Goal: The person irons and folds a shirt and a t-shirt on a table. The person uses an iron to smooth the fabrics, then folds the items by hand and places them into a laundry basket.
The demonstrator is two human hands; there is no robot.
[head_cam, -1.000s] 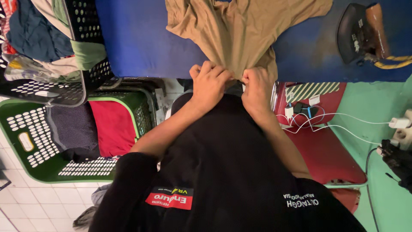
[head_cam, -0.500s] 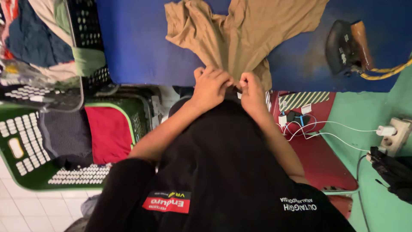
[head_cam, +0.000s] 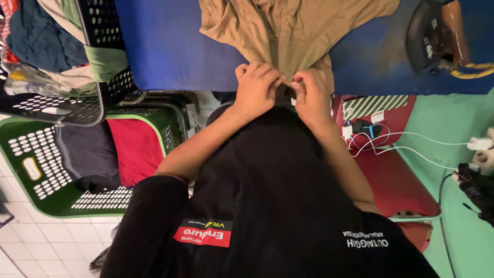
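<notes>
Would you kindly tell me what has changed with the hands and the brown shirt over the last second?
The left hand and right hand have drawn closer together, bunching the near edge of the brown shirt, which both keep gripping. The shirt stays spread on the blue board; the iron and green basket look unmoved.

A red-and-black rectangular patch [head_cam: 203, 232] and white lettering [head_cam: 367, 240] — both on the black shirt [head_cam: 278, 195].

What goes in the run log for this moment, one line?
left hand: pinching hem of tan shirt | right hand: pinching same hem | shirt: spread on blue ironing board | iron: resting on board, right
</notes>
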